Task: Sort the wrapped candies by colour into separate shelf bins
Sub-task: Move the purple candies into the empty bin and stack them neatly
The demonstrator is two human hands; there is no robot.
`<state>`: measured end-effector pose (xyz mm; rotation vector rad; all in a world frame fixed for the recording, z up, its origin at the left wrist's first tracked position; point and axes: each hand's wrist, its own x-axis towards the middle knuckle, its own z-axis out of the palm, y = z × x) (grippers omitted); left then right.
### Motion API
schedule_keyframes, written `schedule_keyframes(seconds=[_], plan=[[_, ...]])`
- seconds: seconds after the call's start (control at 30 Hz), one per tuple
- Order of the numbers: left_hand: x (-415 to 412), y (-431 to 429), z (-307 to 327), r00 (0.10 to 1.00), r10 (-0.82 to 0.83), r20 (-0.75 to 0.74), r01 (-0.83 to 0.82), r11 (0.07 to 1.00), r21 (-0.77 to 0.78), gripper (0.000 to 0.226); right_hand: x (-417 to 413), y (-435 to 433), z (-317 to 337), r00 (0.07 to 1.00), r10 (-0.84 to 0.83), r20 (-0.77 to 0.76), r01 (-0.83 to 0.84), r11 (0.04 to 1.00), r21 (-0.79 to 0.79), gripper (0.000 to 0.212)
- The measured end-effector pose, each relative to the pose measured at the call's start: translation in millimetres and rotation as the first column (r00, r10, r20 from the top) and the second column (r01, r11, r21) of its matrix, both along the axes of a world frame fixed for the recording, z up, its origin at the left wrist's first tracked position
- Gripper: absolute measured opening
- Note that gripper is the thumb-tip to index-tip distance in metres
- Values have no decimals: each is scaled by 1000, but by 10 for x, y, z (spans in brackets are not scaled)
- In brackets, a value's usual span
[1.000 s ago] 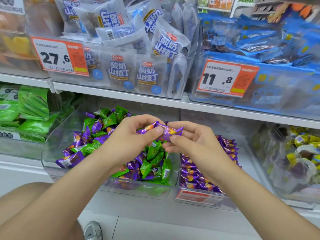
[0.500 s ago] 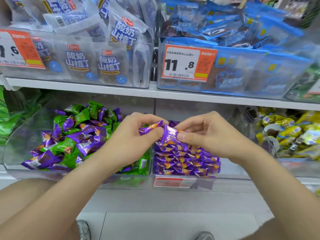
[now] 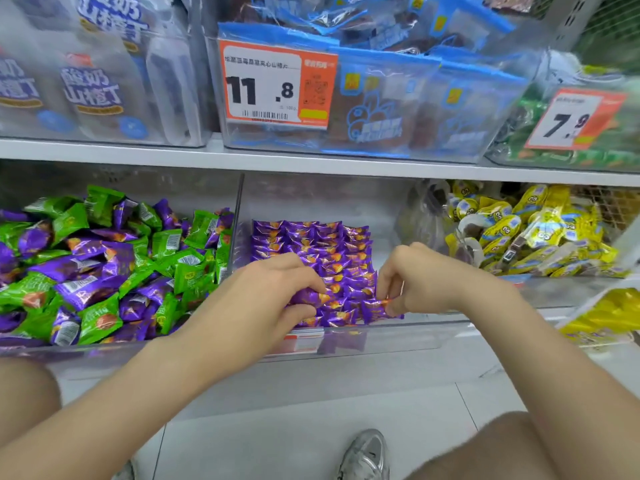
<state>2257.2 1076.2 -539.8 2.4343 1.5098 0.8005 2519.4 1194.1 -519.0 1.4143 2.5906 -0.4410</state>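
Head view: left hand (image 3: pixel 277 292) is low over the middle bin (image 3: pixel 398 336), a clear bin on the lower shelf. Its grip is closed, thumb and curled fingertips pinching a purple candy (image 3: pixel 306 296) just above the front rows. Right hand (image 3: pixel 426 282) is beside it over the same bin. That grip is also closed, fingertips pinching the twisted end of a second purple candy (image 3: pixel 375 310) near the bin's front right part. The hands are near each other but apart.

The middle bin holds only purple candies in rows (image 3: pixel 311 244), packed on its left side. Left bin (image 3: pixel 104 351) holds a loose mixed heap of green and purple candies (image 3: pixel 104 271); a clear wall separates it from the middle bin. Right bin (image 3: pixel 554 292) holds yellow wrapped sweets (image 3: pixel 519 230).

On the upper shelf (image 3: pixel 311 164) a clear bin of blue packs carries an orange price tag (image 3: pixel 277 84) reading 11.8. Farther right is another tag (image 3: pixel 571 119) reading 7.9. White-blue packs at upper left are blurred.

A silver-grey shoe (image 3: pixel 367 455) is on the tiled floor below; bare knees show at both lower corners.
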Motion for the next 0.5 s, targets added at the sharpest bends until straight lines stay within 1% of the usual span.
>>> schedule_keyframes(seconds=[0.1, 0.2, 0.33, 0.5], plan=[[52, 5, -35, 1000, -4, -14, 3, 1000, -9, 20, -51, -5, -59, 999, 48, 17, -48, 999, -26, 15], [90, -3, -67, 1000, 7, 3, -7, 1000, -22, 21, -75, 8, -128, 998, 58, 19, -57, 997, -42, 18], [118, 11, -88, 997, 57, 61, -54, 997, -48, 23, -66, 40, -160, 998, 58, 22, -58, 998, -14, 19], [159, 13, -92, 979, 131, 156, -119, 989, -84, 24, -83, 69, -227, 998, 66, 17, -65, 997, -33, 18]])
